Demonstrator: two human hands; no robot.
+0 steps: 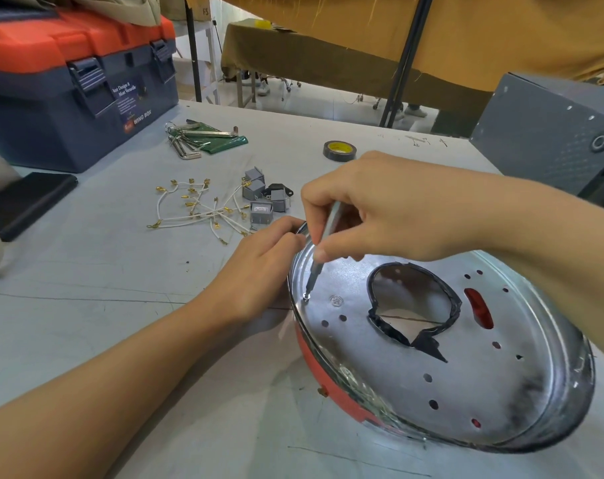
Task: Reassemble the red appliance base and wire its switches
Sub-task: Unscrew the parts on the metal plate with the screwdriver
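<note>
Red appliance base point(323, 385), shiny round plate point(466, 385); right hand point(380, 209) pinching screwdriver point(319, 257), left point(259, 267) gripping rim.

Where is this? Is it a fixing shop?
Probably a repair workshop: a toolbox and hex keys sit on the worktable, and loose wires and switches lie beside them.

Toolbox point(76, 98) label: we read "WING BOX", and above it "Best Design & Most Versatile".
Smaller print there: we cannot make it out.
</note>
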